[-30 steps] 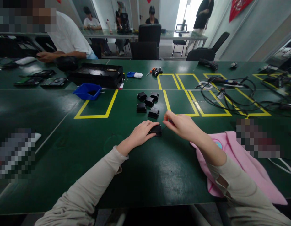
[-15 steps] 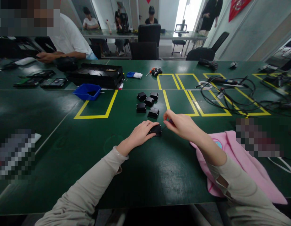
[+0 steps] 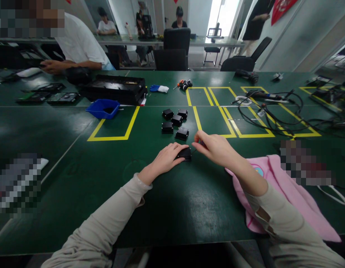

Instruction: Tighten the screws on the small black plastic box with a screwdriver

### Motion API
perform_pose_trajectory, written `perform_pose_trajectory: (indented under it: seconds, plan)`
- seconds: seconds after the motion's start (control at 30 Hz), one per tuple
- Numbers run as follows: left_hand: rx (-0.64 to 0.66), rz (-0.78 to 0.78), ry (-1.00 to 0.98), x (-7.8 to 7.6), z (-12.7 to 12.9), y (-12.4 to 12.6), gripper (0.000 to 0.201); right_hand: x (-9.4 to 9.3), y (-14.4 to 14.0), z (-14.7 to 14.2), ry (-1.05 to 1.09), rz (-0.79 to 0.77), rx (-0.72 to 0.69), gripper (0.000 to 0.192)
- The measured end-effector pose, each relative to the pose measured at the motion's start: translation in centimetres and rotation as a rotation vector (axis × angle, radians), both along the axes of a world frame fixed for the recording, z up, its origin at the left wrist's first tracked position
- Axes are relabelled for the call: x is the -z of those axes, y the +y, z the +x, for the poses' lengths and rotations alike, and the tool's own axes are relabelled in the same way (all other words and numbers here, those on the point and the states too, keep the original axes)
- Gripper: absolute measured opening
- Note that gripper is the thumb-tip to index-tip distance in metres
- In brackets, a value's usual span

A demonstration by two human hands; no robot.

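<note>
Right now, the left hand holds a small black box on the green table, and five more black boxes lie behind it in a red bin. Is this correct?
Not quite. The five black boxes lie directly on the green table, not in a bin; the head view shows this. The left hand does hold the small black box.

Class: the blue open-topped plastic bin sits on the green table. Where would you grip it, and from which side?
Probably grip the blue plastic bin by its raised near rim, coming from above: its top is open, and its sloped walls look harder to pinch from the side.

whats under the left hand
A small black box on the green table; the left hand covers most of it, so only its right end shows. The right hand pinches a thin tool at that end; its tip is hidden.
</note>
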State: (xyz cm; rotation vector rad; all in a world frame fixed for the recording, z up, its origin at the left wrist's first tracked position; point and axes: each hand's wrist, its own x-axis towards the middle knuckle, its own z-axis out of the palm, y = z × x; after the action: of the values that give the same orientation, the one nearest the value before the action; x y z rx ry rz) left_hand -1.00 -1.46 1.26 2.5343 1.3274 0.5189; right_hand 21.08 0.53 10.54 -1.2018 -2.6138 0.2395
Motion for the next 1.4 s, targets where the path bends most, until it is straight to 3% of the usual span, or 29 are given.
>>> perform_pose_trajectory:
  seconds: [0.8, 1.1, 1.4]
  plan:
    - [0.000, -0.001, 0.006, -0.09, 0.04, 0.00, 0.045, 0.10, -0.11, -0.12, -0.001, -0.004, 0.000, 0.024]
    - [0.005, -0.013, -0.008, -0.18, 0.01, -0.03, 0.045, 0.08, 0.05, 0.11, 0.059, -0.031, -0.054, 0.011]
    - [0.006, 0.001, -0.001, -0.04, 0.04, 0.02, 0.045, 0.19, 0.05, -0.24, 0.055, -0.039, 0.005, 0.021]
